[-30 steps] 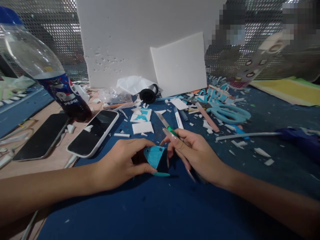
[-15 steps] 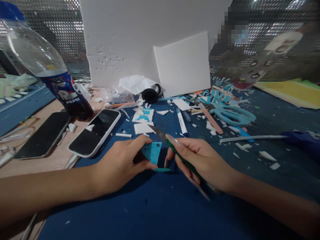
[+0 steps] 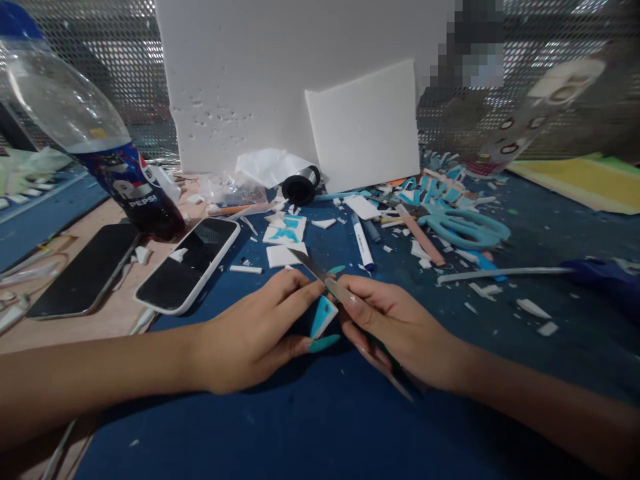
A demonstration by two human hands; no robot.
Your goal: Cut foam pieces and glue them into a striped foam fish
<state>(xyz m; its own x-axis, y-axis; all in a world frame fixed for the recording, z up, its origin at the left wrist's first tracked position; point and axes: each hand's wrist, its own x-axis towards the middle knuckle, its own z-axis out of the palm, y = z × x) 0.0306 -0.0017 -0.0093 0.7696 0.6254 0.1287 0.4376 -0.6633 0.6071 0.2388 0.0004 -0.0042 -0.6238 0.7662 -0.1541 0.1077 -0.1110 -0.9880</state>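
Note:
My left hand (image 3: 263, 333) is closed on a small blue-and-white foam piece (image 3: 323, 317), which has a dark dot near its corner. The piece sticks out between thumb and fingers, its rear part hidden by them. In my right hand (image 3: 400, 327) is a craft knife (image 3: 307, 263) with a green handle. Its blade points up and to the left, just above my left fingertips, and the fingers cover most of the handle. Beyond the hands lie a white foam square (image 3: 286, 255) and a foam piece with blue markings (image 3: 285, 229).
Two phones (image 3: 187, 267) and a Pepsi bottle (image 3: 125, 187) stand or lie at the left. Behind are a marker (image 3: 363, 243), blue scissors (image 3: 465, 229) and many foam scraps. A glue gun (image 3: 600, 280) lies right. White foam boards (image 3: 365, 127) stand at the back.
My left hand has moved slightly right and turned the foam piece, so a narrower blue corner with a white edge shows. The knife has shifted a little left, and both hands are closer together.

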